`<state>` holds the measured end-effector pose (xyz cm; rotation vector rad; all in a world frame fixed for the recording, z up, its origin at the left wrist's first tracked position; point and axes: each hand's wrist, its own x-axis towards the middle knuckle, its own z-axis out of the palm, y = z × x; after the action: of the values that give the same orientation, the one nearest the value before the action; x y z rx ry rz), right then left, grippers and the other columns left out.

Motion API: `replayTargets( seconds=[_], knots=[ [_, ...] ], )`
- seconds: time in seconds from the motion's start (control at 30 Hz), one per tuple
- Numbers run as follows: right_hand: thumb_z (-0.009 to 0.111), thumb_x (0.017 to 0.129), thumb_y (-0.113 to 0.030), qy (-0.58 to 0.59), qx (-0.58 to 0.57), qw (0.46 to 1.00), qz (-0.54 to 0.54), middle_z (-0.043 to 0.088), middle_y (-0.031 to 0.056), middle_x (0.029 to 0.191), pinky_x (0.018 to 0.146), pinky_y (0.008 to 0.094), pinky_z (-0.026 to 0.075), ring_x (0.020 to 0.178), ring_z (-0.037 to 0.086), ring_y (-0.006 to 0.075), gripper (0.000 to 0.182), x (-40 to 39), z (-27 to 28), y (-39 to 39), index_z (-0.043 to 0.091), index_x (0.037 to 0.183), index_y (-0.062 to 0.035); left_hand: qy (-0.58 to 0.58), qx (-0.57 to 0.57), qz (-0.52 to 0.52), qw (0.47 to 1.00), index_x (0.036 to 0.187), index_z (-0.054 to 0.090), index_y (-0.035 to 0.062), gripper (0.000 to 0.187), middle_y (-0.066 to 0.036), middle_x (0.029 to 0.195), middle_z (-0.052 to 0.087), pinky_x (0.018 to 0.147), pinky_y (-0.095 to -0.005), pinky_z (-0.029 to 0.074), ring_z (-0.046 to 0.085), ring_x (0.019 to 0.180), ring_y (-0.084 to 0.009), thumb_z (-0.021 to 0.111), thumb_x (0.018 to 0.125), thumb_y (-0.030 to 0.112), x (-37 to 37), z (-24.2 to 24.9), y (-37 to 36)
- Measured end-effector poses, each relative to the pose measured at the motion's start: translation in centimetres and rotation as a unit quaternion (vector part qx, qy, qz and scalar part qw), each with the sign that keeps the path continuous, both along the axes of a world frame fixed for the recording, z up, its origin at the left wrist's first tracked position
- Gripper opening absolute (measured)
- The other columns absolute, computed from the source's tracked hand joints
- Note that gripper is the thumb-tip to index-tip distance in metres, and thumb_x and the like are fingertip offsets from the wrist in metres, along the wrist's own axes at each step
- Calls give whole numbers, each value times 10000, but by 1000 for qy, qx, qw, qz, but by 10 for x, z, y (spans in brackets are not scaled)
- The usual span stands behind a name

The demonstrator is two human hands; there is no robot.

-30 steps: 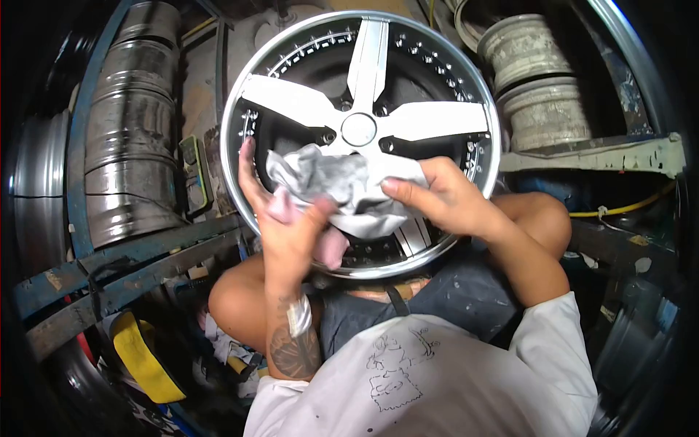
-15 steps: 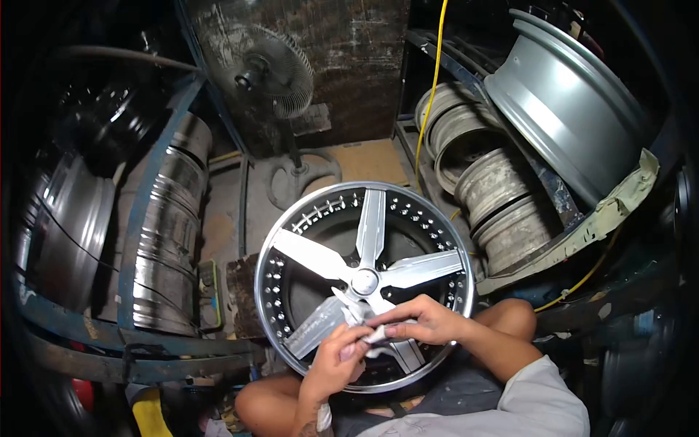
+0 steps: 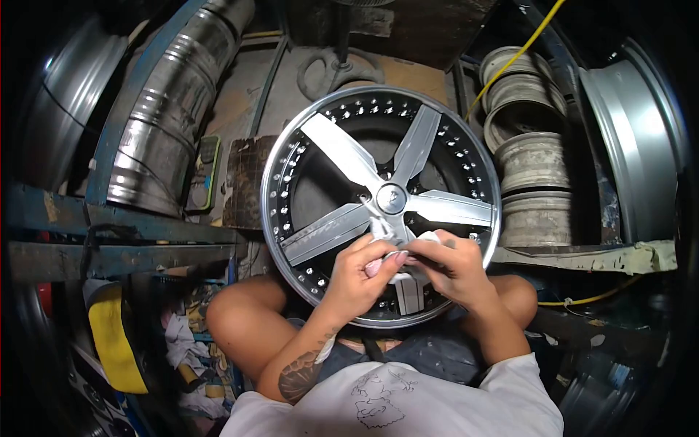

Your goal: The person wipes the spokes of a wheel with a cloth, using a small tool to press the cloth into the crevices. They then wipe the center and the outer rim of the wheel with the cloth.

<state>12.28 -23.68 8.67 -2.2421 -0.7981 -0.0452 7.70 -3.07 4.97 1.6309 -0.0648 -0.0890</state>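
Over the lower part of a five-spoke wheel rim [image 3: 338, 149], both hands pinch a crumpled white cloth [image 3: 384, 227]. My left hand [image 3: 364, 273] has its thumb and fingers closed on the cloth, with a small pinkish piece showing at the fingers. Opposite it, my right hand [image 3: 455, 269] grips the cloth's other side, its fingertips almost meeting the left ones. The rim has silver spokes, a round centre cap [image 3: 391, 198] and shiny bolts along its dark inner ring. It lies face up in front of my crossed legs; the hands hide part of the lower spokes.
Stacked bare rims [image 3: 535, 160] stand at right beside a large silver rim [image 3: 637, 138]. More metal rims [image 3: 164, 124] line the left rack. A yellow cable [image 3: 517, 54] runs down at upper right. A fan base [image 3: 341, 67] stands behind the wheel; a yellow-and-black object [image 3: 116, 339] is at lower left.
My view has tilted downward, so the wheel sits higher and the fan is mostly out of frame. Both hands stay on the cloth, their fingers now closer together.
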Motion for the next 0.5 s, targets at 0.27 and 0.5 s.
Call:
replayTargets(
  seconds=[0.27, 0.5],
  knots=[
    [792, 761, -45, 156, 154, 973, 68, 537, 158, 1182, 847, 330, 462, 907, 587, 221, 331, 3, 15, -11, 836, 1089, -59, 163, -474, -214, 838, 1210, 648, 62, 324, 48, 977, 611, 712, -192, 470, 554, 823, -22, 742, 1005, 294, 4, -35, -14],
    [836, 871, -280, 418, 131, 896, 77, 606, 186, 1192, 1015, 414, 447, 1044, 608, 260, 488, 27, 22, -5, 755, 1238, 30, 253, -487, -211, 809, 1192, 659, 38, 327, 34, 965, 675, 718, -208, 503, 599, 829, -29, 789, 975, 244, 9, -42, -11]
  ],
)
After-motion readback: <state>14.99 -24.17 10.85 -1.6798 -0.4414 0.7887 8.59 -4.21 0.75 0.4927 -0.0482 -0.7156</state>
